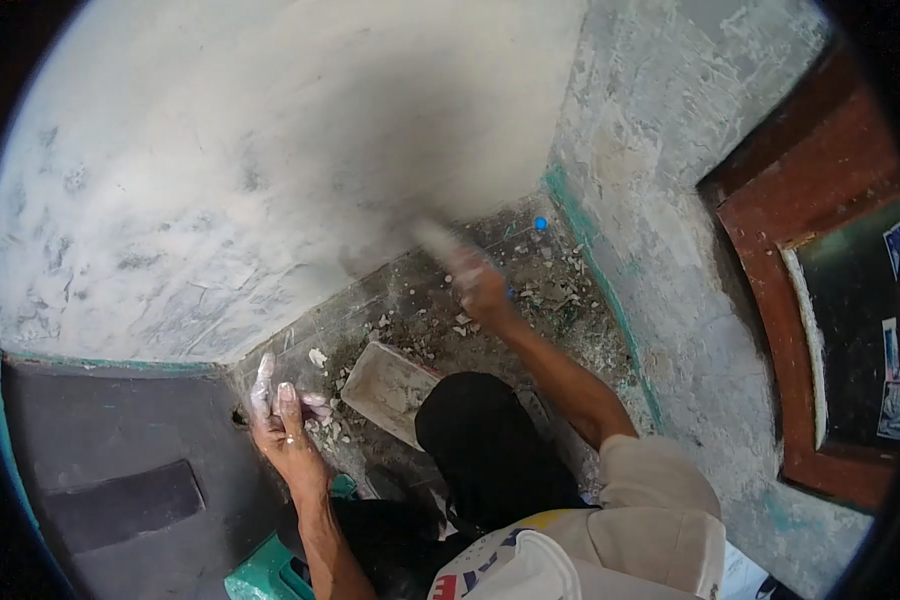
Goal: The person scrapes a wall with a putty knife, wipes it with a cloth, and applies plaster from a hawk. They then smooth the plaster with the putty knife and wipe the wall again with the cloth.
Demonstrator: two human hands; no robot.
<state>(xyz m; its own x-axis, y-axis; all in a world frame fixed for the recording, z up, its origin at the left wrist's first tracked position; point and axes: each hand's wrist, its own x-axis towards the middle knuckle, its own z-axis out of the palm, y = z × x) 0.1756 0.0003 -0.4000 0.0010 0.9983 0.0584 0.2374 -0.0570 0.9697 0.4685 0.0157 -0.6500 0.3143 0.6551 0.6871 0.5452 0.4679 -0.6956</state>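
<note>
My right hand point(482, 292) reaches forward, its fingers closed around a pale flat tool point(432, 236). Motion blurs the tool, so its exact kind cannot be made out; its far end is at or close to the lower part of the whitish coated wall point(300, 130). My left hand point(288, 415) is raised at the left near the wall's bottom corner, with white smears on its fingers. Thumb and index finger stretch upward, apart, and nothing shows in the hand. Between the hands, a rectangular trough point(385, 385) with pale residue rests on the floor.
Chips and crumbs point(560, 300) litter the floor along the wall. A small blue round object point(540, 223) lies near the corner. Grey wall point(660, 230) and a brown wooden frame point(770, 290) stand right. A green plastic item point(265, 570) is low left, beside a dark panel point(130, 430).
</note>
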